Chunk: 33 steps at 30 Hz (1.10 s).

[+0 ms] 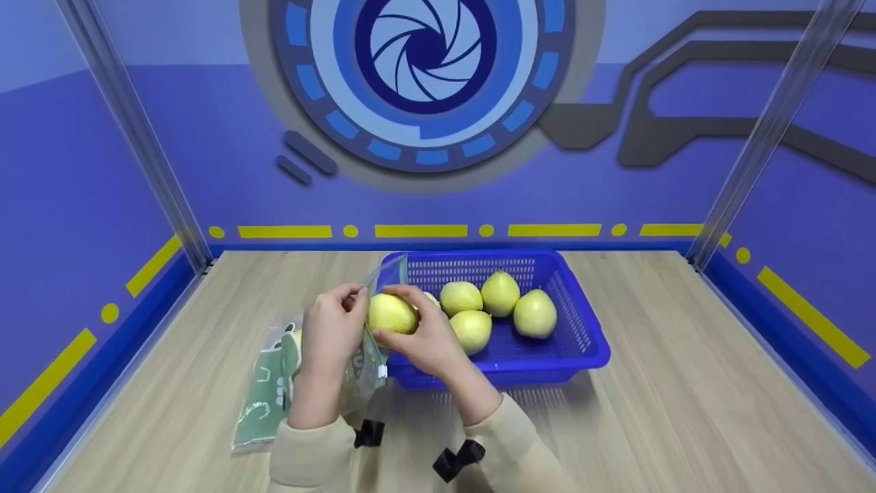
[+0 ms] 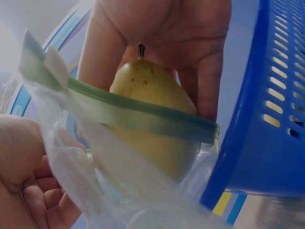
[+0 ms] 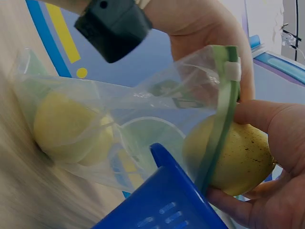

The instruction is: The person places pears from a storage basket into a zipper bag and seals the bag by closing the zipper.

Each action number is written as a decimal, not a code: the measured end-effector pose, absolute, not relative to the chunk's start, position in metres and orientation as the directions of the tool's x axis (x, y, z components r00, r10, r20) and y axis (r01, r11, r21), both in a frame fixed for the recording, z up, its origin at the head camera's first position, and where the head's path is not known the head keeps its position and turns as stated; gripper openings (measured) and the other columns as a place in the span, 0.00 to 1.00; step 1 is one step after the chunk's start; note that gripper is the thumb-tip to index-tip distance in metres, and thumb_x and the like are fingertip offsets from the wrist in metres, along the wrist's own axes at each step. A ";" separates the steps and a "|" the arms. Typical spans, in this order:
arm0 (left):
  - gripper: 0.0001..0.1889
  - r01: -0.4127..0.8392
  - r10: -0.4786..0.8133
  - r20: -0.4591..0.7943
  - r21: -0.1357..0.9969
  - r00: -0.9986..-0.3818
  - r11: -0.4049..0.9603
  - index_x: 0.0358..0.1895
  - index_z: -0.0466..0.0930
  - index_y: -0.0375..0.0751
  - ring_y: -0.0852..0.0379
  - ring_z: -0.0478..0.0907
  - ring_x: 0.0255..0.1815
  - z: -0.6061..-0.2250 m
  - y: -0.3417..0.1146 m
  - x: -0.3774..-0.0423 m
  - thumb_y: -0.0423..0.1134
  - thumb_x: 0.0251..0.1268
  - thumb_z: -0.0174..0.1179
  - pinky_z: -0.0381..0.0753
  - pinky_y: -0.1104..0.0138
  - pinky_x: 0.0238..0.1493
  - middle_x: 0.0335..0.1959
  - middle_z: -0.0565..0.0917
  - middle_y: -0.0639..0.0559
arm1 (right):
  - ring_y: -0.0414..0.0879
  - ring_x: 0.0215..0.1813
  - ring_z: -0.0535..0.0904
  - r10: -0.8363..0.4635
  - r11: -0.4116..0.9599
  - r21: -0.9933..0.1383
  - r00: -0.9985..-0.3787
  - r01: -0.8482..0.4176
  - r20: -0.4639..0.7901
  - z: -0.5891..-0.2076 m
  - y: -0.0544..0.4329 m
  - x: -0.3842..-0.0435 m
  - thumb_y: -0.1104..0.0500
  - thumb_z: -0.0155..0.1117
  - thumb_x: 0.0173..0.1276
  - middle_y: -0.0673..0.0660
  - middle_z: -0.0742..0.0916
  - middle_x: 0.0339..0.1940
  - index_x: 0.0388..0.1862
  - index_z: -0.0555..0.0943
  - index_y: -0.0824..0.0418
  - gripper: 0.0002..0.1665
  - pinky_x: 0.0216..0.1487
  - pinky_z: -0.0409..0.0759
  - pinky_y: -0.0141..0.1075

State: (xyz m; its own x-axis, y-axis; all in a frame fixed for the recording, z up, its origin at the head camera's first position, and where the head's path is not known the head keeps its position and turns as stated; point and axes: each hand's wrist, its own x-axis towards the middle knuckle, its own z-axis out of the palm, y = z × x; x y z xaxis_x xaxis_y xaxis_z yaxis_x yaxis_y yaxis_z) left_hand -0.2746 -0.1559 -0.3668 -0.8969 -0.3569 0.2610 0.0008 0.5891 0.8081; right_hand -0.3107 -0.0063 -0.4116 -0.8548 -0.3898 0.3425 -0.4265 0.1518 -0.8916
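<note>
In my right hand (image 1: 430, 335) I grip a yellow-green pear (image 1: 392, 313), thumb and fingers around its sides. Its lower part sits inside the mouth of a clear zip bag (image 3: 157, 102) with a green seal, its stem end still outside. My left hand (image 1: 333, 329) pinches the bag's rim on the other side; its fingertips are partly hidden. At the bag's bottom, another pear (image 3: 66, 128) shows through the plastic. Just right of the hands, several pears (image 1: 536, 313) lie in a blue basket (image 1: 588, 329).
A flat green printed bag (image 1: 259, 397) lies on the wooden table (image 1: 684, 383) to the left, partly behind the left forearm. The basket's near left rim stands close beside the zip bag. Blue panels (image 1: 438, 205) enclose the table at the back and sides.
</note>
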 end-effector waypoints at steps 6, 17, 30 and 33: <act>0.14 0.039 -0.367 0.328 0.789 -0.870 0.613 0.47 0.89 0.36 0.52 0.78 0.30 -0.369 -0.158 -0.275 0.41 0.73 0.59 0.74 0.66 0.33 0.29 0.85 0.45 | 0.53 0.55 0.81 -0.385 0.210 -0.865 -0.852 -0.456 0.356 -0.416 -0.012 -0.308 0.63 0.74 0.63 0.60 0.81 0.66 0.69 0.74 0.57 0.35 0.52 0.84 0.46; 0.13 0.056 -0.371 0.355 0.782 -0.858 0.620 0.46 0.90 0.35 0.51 0.78 0.29 -0.368 -0.158 -0.274 0.40 0.73 0.59 0.73 0.65 0.32 0.28 0.85 0.45 | 0.57 0.66 0.78 -0.440 0.249 -0.819 -0.814 -0.517 0.380 -0.419 -0.013 -0.308 0.63 0.70 0.68 0.61 0.79 0.70 0.72 0.72 0.60 0.34 0.63 0.79 0.53; 0.13 0.050 -0.379 0.348 0.790 -0.857 0.611 0.46 0.89 0.36 0.53 0.75 0.26 -0.366 -0.160 -0.273 0.40 0.74 0.59 0.71 0.65 0.30 0.26 0.83 0.46 | 0.59 0.70 0.78 -0.497 0.241 -0.856 -0.816 -0.456 0.295 -0.416 -0.014 -0.305 0.62 0.65 0.73 0.58 0.75 0.75 0.75 0.69 0.57 0.33 0.64 0.81 0.51; 0.13 0.060 -0.379 0.357 0.791 -0.854 0.609 0.46 0.90 0.36 0.54 0.74 0.24 -0.367 -0.161 -0.272 0.40 0.74 0.59 0.71 0.65 0.30 0.25 0.83 0.47 | 0.59 0.70 0.78 -0.508 0.243 -0.853 -0.810 -0.461 0.293 -0.416 -0.014 -0.305 0.62 0.64 0.74 0.59 0.76 0.74 0.74 0.70 0.57 0.31 0.65 0.81 0.51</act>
State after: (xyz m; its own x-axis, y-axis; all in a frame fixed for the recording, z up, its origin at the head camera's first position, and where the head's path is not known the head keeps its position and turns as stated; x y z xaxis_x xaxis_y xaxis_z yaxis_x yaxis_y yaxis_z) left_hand -0.2724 -0.1605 -0.3666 -0.8539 -0.3789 0.3568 0.0600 0.6093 0.7907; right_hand -0.3050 -0.0144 -0.4163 -0.8097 -0.5084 0.2931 -0.4613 0.2426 -0.8534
